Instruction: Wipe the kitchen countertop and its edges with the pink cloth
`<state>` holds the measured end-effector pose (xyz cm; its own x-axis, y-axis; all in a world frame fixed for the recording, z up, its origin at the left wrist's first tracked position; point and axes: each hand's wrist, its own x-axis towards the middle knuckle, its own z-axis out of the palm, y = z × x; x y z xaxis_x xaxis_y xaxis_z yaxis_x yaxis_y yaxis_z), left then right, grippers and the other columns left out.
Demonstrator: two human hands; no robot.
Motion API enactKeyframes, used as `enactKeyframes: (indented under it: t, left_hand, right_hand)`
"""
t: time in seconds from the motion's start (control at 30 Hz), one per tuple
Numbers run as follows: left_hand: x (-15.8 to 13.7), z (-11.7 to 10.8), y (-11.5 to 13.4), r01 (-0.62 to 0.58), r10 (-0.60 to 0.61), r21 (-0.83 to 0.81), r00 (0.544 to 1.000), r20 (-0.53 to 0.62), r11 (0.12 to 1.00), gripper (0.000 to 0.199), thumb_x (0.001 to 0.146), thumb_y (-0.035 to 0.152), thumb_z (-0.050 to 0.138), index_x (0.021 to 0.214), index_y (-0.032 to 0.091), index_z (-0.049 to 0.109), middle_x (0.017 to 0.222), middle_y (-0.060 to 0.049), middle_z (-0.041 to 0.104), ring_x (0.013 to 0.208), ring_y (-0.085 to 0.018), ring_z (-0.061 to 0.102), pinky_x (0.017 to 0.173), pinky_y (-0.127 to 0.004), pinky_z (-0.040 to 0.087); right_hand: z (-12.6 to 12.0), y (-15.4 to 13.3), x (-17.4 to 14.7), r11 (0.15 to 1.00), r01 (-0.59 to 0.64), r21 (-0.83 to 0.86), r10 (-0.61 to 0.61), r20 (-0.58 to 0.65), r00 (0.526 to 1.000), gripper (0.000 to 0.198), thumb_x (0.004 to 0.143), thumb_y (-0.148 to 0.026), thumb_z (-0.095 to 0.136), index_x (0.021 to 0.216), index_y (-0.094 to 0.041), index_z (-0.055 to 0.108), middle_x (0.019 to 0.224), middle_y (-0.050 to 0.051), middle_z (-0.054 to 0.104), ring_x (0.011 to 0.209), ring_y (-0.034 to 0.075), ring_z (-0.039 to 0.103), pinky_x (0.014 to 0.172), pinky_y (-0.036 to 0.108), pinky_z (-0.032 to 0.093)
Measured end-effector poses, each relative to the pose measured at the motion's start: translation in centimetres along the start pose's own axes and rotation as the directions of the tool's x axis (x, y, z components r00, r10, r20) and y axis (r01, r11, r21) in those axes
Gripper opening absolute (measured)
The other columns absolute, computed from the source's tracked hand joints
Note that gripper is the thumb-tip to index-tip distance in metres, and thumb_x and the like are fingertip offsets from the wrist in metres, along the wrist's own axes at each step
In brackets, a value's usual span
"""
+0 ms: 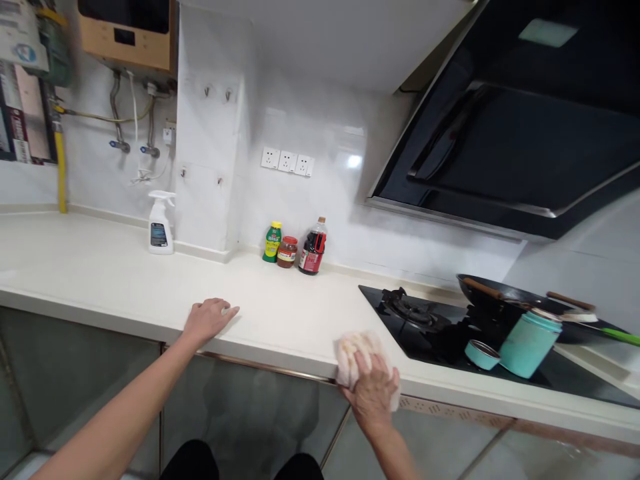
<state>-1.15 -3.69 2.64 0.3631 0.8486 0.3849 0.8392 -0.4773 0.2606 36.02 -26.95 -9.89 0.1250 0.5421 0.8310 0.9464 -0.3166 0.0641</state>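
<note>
My right hand (373, 390) presses a pale, crumpled cloth (354, 345) against the front edge of the white countertop (280, 307), just left of the gas stove. Part of the cloth hangs below the edge, and its underside is hidden. Farther left, my left hand (207, 320) rests on the countertop near the same edge, fingers stretched out and holding nothing. Beyond the hands, against the wall, stand a green and yellow bottle (272, 243), a red-lidded jar (287, 253) and a dark sauce bottle (313, 248).
A white spray bottle (159, 227) stands back left. On the right, the black gas stove (425, 347) bears a wok (520, 293), a turquoise flask (533, 343) and its cup-like lid (482, 355). A slanted range hood (505, 127) overhangs that side. Cabinet doors (250, 407) lie below.
</note>
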Motion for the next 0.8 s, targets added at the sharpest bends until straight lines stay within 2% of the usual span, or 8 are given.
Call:
enactKeyframes:
  t: [0.13, 0.27, 0.37, 0.43, 0.5, 0.6, 0.7, 0.8]
  left_hand:
    - [0.0, 0.2, -0.2, -0.003, 0.003, 0.001, 1.000, -0.008, 1.000, 0.049, 0.094, 0.058, 0.040, 0.111, 0.024, 0.070, 0.133, -0.008, 0.065, 0.129, -0.027, 0.052, 0.104, -0.041, 0.035]
    - [-0.2, 0.4, -0.6, -0.039, 0.040, 0.028, 0.999, -0.033, 0.999, 0.045, 0.095, 0.056, 0.040, 0.110, 0.025, 0.071, 0.130, -0.007, 0.067, 0.126, -0.026, 0.054, 0.102, -0.040, 0.037]
    - [-0.3, 0.5, -0.8, -0.080, 0.082, 0.059, 0.996, -0.032, 0.995, 0.041, 0.096, 0.052, 0.041, 0.113, 0.029, 0.070, 0.127, -0.006, 0.069, 0.125, -0.026, 0.055, 0.100, -0.039, 0.038]
    - [-0.3, 0.5, -0.9, -0.093, 0.097, 0.075, 0.994, -0.043, 0.993, 0.041, 0.097, 0.051, 0.040, 0.114, 0.029, 0.070, 0.127, -0.006, 0.069, 0.125, -0.026, 0.055, 0.098, -0.039, 0.039]
    - [-0.4, 0.5, -0.9, -0.096, 0.101, 0.084, 0.993, -0.061, 0.992, 0.042, 0.098, 0.051, 0.039, 0.113, 0.027, 0.071, 0.127, -0.007, 0.069, 0.124, -0.026, 0.056, 0.097, -0.038, 0.040]
    - [-0.5, 0.5, -0.9, -0.089, 0.093, 0.060, 0.993, -0.067, 0.994, 0.044, 0.098, 0.053, 0.038, 0.110, 0.028, 0.071, 0.126, -0.006, 0.069, 0.123, -0.024, 0.057, 0.098, -0.037, 0.040]
    - [-0.6, 0.5, -0.9, -0.054, 0.054, 0.005, 0.996, -0.073, 0.999, 0.045, 0.098, 0.055, 0.038, 0.107, 0.027, 0.072, 0.127, -0.005, 0.069, 0.125, -0.023, 0.056, 0.101, -0.037, 0.037]
    - [-0.6, 0.6, -1.0, -0.051, 0.047, -0.044, 0.996, -0.069, 0.998, 0.047, 0.097, 0.057, 0.037, 0.107, 0.027, 0.073, 0.126, -0.005, 0.070, 0.124, -0.024, 0.056, 0.102, -0.037, 0.036]
  right_hand:
    - [0.5, -10.0, 2.0, 0.984, 0.058, 0.169, -0.060, 0.005, 0.998, 0.086, 0.068, -0.024, 0.073, 0.143, -0.026, 0.031, 0.140, 0.020, 0.043, 0.134, 0.042, 0.033, 0.110, 0.070, 0.011]
    - [1.4, -19.2, 3.7, 0.954, 0.097, 0.284, -0.099, -0.008, 0.995, 0.090, 0.069, -0.029, 0.078, 0.145, -0.027, 0.030, 0.140, 0.019, 0.043, 0.132, 0.044, 0.034, 0.109, 0.073, 0.009]
    - [1.8, -23.9, 4.7, 0.927, 0.141, 0.347, -0.161, 0.028, 0.987, 0.096, 0.068, -0.035, 0.080, 0.148, -0.028, 0.028, 0.141, 0.019, 0.043, 0.133, 0.044, 0.031, 0.107, 0.075, 0.009]
    - [1.8, -25.4, 5.1, 0.911, 0.170, 0.375, -0.206, 0.058, 0.977, 0.099, 0.067, -0.038, 0.082, 0.150, -0.027, 0.027, 0.143, 0.020, 0.042, 0.134, 0.044, 0.030, 0.107, 0.074, 0.012]
    - [1.6, -25.4, 5.4, 0.898, 0.217, 0.382, -0.257, 0.056, 0.965, 0.098, 0.069, -0.037, 0.081, 0.150, -0.027, 0.028, 0.144, 0.020, 0.042, 0.134, 0.043, 0.031, 0.106, 0.072, 0.015]
    - [1.2, -22.9, 5.4, 0.873, 0.329, 0.360, -0.346, -0.019, 0.938, 0.085, 0.074, -0.027, 0.076, 0.148, -0.031, 0.033, 0.143, 0.016, 0.045, 0.133, 0.037, 0.036, 0.108, 0.064, 0.019]
    - [0.9, -18.0, 4.7, 0.867, 0.374, 0.330, -0.377, -0.056, 0.924, 0.079, 0.074, -0.022, 0.074, 0.144, -0.034, 0.039, 0.142, 0.013, 0.048, 0.133, 0.034, 0.039, 0.109, 0.058, 0.020]
    - [0.6, -11.3, 3.1, 0.897, 0.347, 0.275, -0.355, -0.023, 0.935, 0.076, 0.074, -0.023, 0.073, 0.142, -0.035, 0.041, 0.142, 0.012, 0.047, 0.135, 0.035, 0.038, 0.111, 0.057, 0.021]
